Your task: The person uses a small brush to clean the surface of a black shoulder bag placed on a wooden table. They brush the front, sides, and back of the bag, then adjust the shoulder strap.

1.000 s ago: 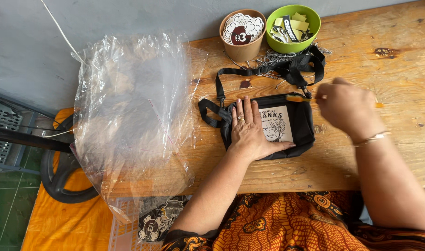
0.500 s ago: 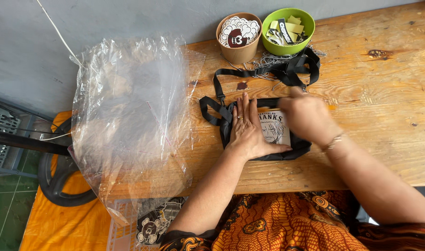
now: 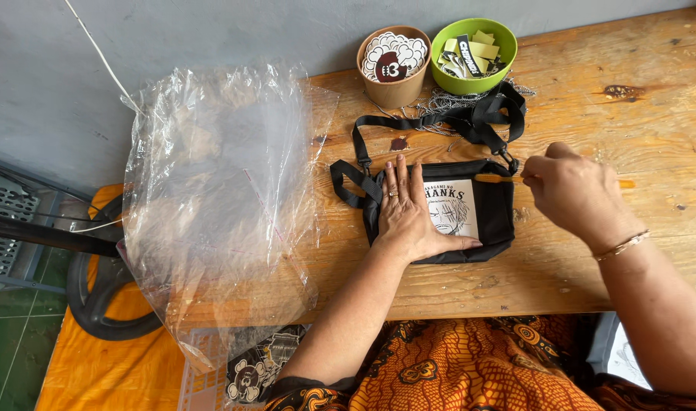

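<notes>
A small black pouch bag (image 3: 491, 215) with a white printed patch lies flat on the wooden table (image 3: 591, 114). Its black strap (image 3: 470, 116) loops toward the bowls behind it. My left hand (image 3: 407, 213) presses flat on the left part of the bag, fingers spread. My right hand (image 3: 575, 192) is at the bag's upper right corner, fingers pinched on a thin orange zipper pull (image 3: 498, 178) along the top edge.
A stack of clear plastic bags (image 3: 219, 198) covers the table's left end and hangs over its edge. A brown cup of stickers (image 3: 394, 65) and a green bowl of tags (image 3: 473, 55) stand at the back. A metal chain (image 3: 439, 103) lies by the strap.
My right hand came in over the bag's top edge, then drew back right to the corner with the zipper pull. My left hand stayed pressed on the bag.
</notes>
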